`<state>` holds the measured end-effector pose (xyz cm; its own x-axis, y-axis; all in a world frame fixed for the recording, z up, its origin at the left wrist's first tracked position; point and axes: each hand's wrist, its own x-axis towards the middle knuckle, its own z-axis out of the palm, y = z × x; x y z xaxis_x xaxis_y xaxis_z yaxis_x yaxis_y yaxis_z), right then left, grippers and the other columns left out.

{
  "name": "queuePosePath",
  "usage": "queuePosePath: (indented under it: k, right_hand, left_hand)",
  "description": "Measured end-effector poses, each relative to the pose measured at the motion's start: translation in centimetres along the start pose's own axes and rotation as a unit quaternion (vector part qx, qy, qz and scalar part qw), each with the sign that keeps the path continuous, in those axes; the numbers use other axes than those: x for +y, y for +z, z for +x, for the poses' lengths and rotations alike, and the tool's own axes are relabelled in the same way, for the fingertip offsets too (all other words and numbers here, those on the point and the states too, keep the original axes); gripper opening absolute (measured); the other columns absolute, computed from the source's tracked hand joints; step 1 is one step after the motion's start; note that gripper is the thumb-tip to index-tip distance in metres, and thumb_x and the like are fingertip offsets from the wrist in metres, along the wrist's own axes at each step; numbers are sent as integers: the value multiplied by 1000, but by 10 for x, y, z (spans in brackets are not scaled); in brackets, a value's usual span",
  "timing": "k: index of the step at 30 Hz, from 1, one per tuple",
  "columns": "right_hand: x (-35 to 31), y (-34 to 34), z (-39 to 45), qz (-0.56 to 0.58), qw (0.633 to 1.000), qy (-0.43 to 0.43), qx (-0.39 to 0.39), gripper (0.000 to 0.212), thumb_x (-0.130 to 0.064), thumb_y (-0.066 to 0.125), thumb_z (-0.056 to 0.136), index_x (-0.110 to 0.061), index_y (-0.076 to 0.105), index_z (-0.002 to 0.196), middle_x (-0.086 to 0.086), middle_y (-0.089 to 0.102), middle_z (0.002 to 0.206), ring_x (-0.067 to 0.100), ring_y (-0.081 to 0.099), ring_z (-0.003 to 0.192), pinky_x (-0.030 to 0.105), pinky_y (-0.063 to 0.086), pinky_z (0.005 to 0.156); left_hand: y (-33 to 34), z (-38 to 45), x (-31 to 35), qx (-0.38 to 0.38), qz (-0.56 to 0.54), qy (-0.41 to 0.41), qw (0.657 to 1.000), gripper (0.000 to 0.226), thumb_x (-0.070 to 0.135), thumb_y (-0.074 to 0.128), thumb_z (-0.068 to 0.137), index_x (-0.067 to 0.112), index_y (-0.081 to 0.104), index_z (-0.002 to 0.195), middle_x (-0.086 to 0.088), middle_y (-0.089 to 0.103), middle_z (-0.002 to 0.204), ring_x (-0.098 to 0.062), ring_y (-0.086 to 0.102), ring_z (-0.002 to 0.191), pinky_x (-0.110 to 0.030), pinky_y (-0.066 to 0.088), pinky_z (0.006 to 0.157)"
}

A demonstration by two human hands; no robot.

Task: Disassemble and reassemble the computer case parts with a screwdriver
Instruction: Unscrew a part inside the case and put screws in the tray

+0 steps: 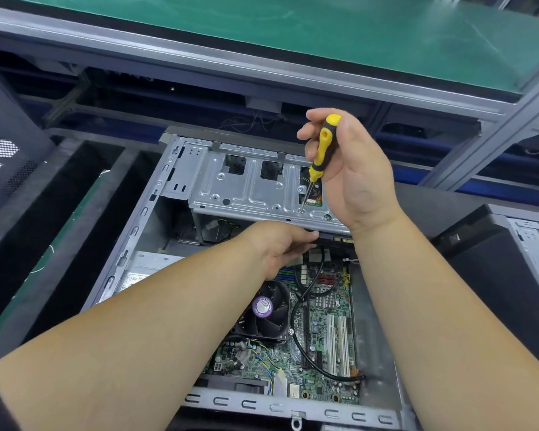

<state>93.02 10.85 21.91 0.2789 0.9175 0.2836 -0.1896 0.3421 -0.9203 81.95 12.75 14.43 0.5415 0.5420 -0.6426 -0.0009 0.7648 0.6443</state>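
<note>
Screwdriver gripped by right hand sits on drive-cage screw; left hand holds something beneath. Tilt could slip the tip.

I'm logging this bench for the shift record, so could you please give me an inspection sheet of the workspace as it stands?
Surface: dark bench under the case.
Job's things: open computer case lying flat; screwdriver tip on a screw in the drive cage.
Clutter: nothing seen.
Grippers: right hand grips the screwdriver; left hand reaches under the cage, grip hidden.
Cables: black cable looping over the motherboard; coloured fan wires.
Surroundings: other cases at both sides; green shelf above.
</note>
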Motion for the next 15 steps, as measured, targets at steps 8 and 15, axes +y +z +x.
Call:
queuePosePath:
  k: [8,15]
  right_hand:
    - [-12,1,1,-61,997,26,44,8,-11,64,87,-11,60,94,5,66,94,21,70,76,36,56,79]
    - [-18,5,3,-119,989,31,81,17,-3,66,91,-14,55,86,3,65,92,24,72,77,45,55,80]
  left_hand:
    - [0,0,0,0,-1,-2,1000,11,-9,68,83,1,64,82,-7,68,82,-15,67,77,-14,56,60]
    - [-2,4,-1,5,10,-2,1000,10,-8,72,81,0,65,82,-8,70,81,-15,70,77,-15,57,64]
